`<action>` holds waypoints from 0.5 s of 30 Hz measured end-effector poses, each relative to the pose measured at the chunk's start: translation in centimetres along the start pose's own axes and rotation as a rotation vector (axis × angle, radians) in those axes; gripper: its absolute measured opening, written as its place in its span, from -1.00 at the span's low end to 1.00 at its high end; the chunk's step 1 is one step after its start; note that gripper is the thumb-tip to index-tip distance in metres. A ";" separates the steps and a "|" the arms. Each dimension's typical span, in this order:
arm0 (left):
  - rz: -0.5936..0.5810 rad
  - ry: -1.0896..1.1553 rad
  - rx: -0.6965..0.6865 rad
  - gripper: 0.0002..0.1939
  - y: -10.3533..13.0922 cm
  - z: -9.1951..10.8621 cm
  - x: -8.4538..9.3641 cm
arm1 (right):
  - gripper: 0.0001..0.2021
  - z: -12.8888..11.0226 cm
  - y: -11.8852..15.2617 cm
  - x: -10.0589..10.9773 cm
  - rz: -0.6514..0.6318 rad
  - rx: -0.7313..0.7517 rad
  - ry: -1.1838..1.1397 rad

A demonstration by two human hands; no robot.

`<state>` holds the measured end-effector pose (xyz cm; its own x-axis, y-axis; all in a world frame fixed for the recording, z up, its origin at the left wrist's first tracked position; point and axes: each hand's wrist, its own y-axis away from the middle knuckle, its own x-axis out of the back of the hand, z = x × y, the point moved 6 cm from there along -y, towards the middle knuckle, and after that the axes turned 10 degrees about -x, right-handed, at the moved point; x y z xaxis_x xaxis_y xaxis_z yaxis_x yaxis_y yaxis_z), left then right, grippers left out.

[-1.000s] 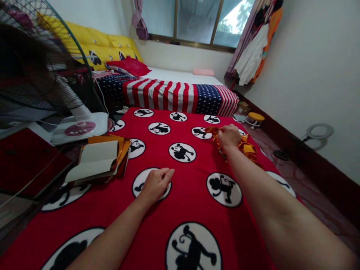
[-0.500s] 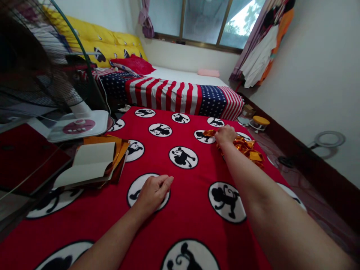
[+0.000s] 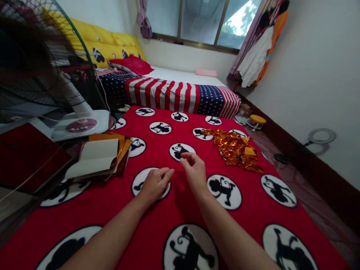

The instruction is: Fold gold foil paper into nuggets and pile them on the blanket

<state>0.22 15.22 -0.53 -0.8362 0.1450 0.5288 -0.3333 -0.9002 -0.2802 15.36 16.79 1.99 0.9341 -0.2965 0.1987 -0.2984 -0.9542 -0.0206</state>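
My left hand (image 3: 157, 183) rests on the red cloth (image 3: 157, 152), over one of its white circles with a black monkey figure. Its fingers are curled in and the thumb lies along them; nothing shows in it. Just right of it, my right hand (image 3: 194, 170) hovers above the cloth with loosely bent fingers, thumb and fingertips a little apart and nothing visible between them. Beyond it to the right lies a heap of shiny orange-gold folded foil pieces (image 3: 234, 146), which neither hand touches.
At the left edge sit a stack of gold and pale paper sheets (image 3: 97, 157) and a white-based fan (image 3: 98, 120). Behind the cloth stands a bed with a flag-patterned cover (image 3: 168, 93). A yellow-topped stool (image 3: 258, 119) and a ring light (image 3: 322, 135) stand near the right wall.
My right hand has left the foil heap at the far right and come back near my left hand, its fingers now loosened. The whole heap is uncovered. My left hand has stayed put.
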 end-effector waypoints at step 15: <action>0.048 -0.250 -0.049 -0.59 0.2 2.6 7.1 | -0.82 2.8 4.6 -1.2 -0.001 0.062 0.109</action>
<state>-4.69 14.96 5.25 -0.7202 -0.0091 0.6937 -0.3212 -0.8819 -0.3451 13.40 12.68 -1.07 0.9065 -0.2929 0.3041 -0.2820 -0.9561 -0.0801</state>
